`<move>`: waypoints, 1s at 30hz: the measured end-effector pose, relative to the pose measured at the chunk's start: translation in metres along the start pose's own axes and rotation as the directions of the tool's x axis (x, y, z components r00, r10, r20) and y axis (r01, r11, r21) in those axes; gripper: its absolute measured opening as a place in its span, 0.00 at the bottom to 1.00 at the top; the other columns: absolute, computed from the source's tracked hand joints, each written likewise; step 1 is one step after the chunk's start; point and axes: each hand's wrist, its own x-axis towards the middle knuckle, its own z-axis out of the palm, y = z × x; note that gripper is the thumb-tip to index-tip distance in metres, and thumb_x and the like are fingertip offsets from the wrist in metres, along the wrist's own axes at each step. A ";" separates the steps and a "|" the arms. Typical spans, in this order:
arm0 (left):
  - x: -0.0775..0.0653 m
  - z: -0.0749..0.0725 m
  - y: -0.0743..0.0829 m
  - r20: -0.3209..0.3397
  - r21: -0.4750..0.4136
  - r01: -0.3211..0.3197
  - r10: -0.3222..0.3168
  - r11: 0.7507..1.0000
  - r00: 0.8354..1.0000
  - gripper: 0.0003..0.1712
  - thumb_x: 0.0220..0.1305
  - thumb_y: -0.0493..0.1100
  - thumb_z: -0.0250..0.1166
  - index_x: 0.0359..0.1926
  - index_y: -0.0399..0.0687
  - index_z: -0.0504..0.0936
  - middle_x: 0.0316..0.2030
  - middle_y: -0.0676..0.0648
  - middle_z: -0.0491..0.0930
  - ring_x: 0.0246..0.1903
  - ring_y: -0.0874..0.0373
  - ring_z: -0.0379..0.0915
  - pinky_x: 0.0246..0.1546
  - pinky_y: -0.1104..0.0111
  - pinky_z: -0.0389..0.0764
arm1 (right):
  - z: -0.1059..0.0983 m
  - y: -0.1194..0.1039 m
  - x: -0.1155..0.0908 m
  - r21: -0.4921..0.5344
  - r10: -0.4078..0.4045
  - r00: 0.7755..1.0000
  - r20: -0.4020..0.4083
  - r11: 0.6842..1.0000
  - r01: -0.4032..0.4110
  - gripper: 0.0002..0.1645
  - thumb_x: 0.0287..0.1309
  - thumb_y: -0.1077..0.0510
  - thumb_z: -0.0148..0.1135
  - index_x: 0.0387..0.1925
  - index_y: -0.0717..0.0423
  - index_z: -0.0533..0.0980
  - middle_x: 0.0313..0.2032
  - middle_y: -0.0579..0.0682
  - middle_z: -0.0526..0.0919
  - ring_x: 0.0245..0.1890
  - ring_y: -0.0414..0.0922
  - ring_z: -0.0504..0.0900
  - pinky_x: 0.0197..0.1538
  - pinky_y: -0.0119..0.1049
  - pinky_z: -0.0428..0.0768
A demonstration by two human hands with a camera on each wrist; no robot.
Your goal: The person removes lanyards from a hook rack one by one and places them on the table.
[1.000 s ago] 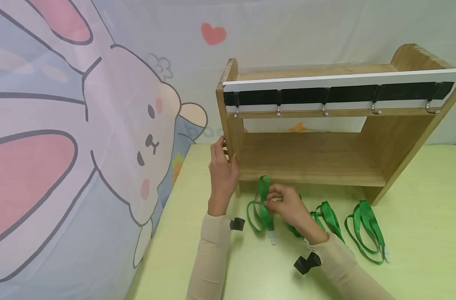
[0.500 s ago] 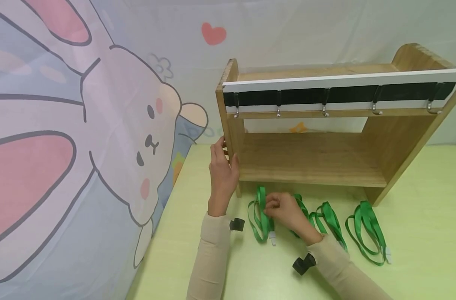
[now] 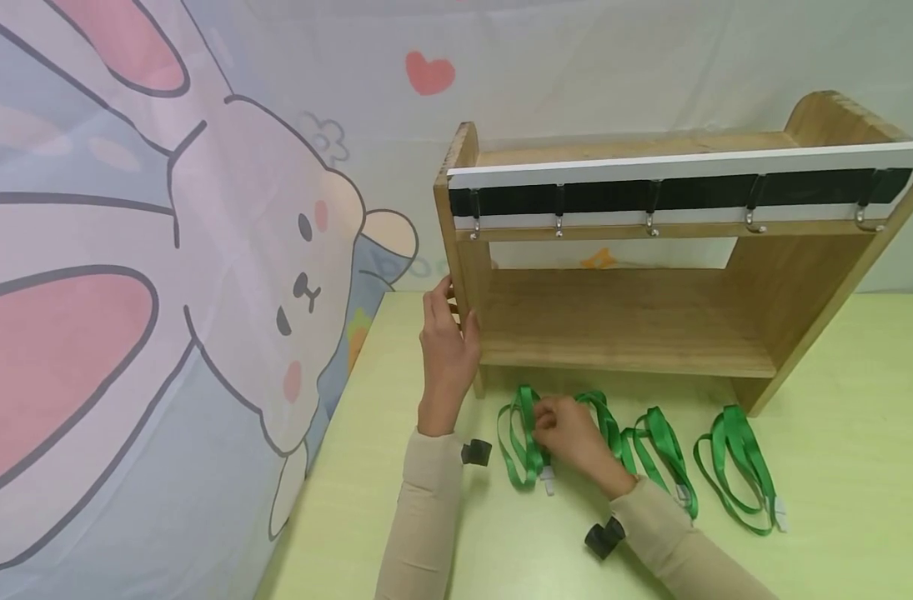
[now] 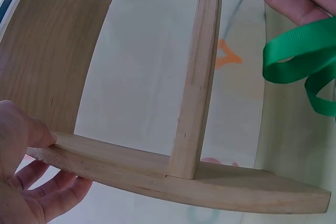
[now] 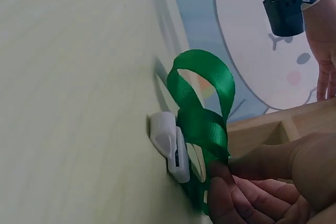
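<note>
My left hand (image 3: 450, 346) holds the left side panel of a wooden shelf (image 3: 629, 321). In the left wrist view its thumb lies on one face of the panel and its fingers curl on the other. My right hand (image 3: 572, 429) is low in front of the shelf, at the leftmost green lanyard (image 3: 529, 450). Seen from the right wrist, thumb and forefinger pinch the lanyard's looped strap (image 5: 205, 129), beside its white plastic clip (image 5: 169, 142). Part of the strap is hidden behind the fingers.
Several more green lanyards lie in a row to the right, among them a looped one (image 3: 741, 458) at the end. Metal hooks (image 3: 651, 223) line a black strip on the shelf's white front board. A printed rabbit cloth (image 3: 261, 250) hangs at left.
My right hand has moved down and slightly left with the lanyard, whose upper loop now sits lower, near the table. The left hand keeps its hold on the shelf.
</note>
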 end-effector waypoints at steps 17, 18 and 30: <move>0.001 0.001 0.001 -0.007 -0.002 -0.020 0.020 1.000 1.000 0.27 0.66 0.28 0.60 0.64 0.31 0.63 0.49 0.32 0.71 0.38 0.43 0.78 0.28 0.60 0.85 | -0.003 0.005 0.000 -0.104 0.010 1.000 -0.029 0.994 -0.013 0.09 0.52 0.70 0.64 0.37 0.67 0.84 0.27 0.49 0.84 0.27 0.42 0.80 0.32 0.37 0.81; 0.001 0.001 0.001 -0.007 -0.001 -0.019 0.019 1.000 1.000 0.27 0.66 0.28 0.61 0.64 0.31 0.63 0.49 0.32 0.71 0.38 0.43 0.78 0.28 0.60 0.85 | -0.003 0.005 0.000 -0.105 0.011 1.000 -0.029 0.994 -0.014 0.09 0.53 0.70 0.64 0.37 0.67 0.84 0.27 0.49 0.84 0.27 0.42 0.81 0.32 0.37 0.81; 0.000 0.000 0.001 0.002 0.000 -0.001 0.001 1.000 1.000 0.28 0.66 0.28 0.61 0.65 0.31 0.64 0.50 0.32 0.71 0.39 0.43 0.77 0.29 0.60 0.85 | -0.007 0.002 -0.001 -0.083 -0.007 1.000 -0.016 0.997 0.005 0.09 0.56 0.67 0.67 0.39 0.67 0.84 0.29 0.50 0.85 0.28 0.42 0.83 0.29 0.36 0.81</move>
